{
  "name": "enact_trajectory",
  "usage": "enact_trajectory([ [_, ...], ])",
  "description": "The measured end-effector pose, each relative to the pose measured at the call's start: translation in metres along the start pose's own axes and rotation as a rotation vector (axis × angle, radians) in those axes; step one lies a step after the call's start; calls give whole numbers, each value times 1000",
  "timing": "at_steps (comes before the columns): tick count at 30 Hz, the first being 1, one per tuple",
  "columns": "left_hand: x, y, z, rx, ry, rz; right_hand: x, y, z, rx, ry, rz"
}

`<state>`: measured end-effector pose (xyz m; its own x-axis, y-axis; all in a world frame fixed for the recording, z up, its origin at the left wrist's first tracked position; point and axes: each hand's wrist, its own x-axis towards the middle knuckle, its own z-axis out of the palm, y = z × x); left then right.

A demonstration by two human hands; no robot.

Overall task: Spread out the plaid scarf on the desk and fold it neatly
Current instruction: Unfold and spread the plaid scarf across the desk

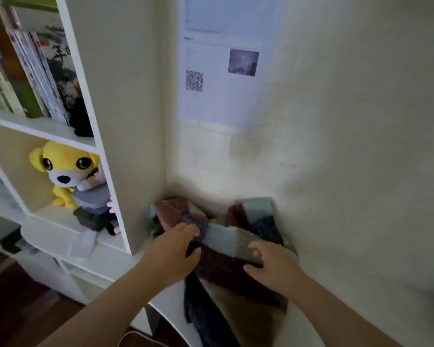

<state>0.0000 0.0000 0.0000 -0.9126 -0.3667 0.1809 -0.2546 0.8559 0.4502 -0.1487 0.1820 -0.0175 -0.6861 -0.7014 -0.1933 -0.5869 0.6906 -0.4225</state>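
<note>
The plaid scarf (226,249), in maroon, pale blue, brown and navy blocks, lies bunched in the back left corner of the white desk (336,309), with one end hanging over the front edge. My left hand (176,246) rests on its left side, fingers curled over a fold. On the right side, my right hand (268,261) pinches the scarf's edge between thumb and fingers.
A white bookshelf (115,146) stands directly left of the desk, holding books (35,76) and a yellow plush dog (65,171). A printed sheet with a QR code (221,71) hangs on the wall behind. The wall runs close along the right.
</note>
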Motion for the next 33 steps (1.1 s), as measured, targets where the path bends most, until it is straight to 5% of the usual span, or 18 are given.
enact_trajectory([
  [4,-4,-26,31,79,-174,-18,1,-3,39,-51,-369,177],
  [7,-5,-49,56,76,-345,-56,-3,-3,79,-89,-387,276],
  [11,-6,-70,82,-130,-423,-312,-15,5,95,110,42,325],
  [15,-2,-72,105,-447,-70,-613,-25,24,47,509,364,391],
  [18,12,-56,112,-560,184,-715,-54,42,1,646,665,273],
  [21,27,-27,115,-536,206,-643,-103,83,-33,741,941,307],
  [24,35,7,129,-388,-54,-387,-151,145,-41,725,1092,491],
  [29,14,69,169,-393,-484,-95,-229,237,-19,595,841,1167],
  [33,0,106,184,-404,-588,-2,-263,218,12,324,363,1318],
])
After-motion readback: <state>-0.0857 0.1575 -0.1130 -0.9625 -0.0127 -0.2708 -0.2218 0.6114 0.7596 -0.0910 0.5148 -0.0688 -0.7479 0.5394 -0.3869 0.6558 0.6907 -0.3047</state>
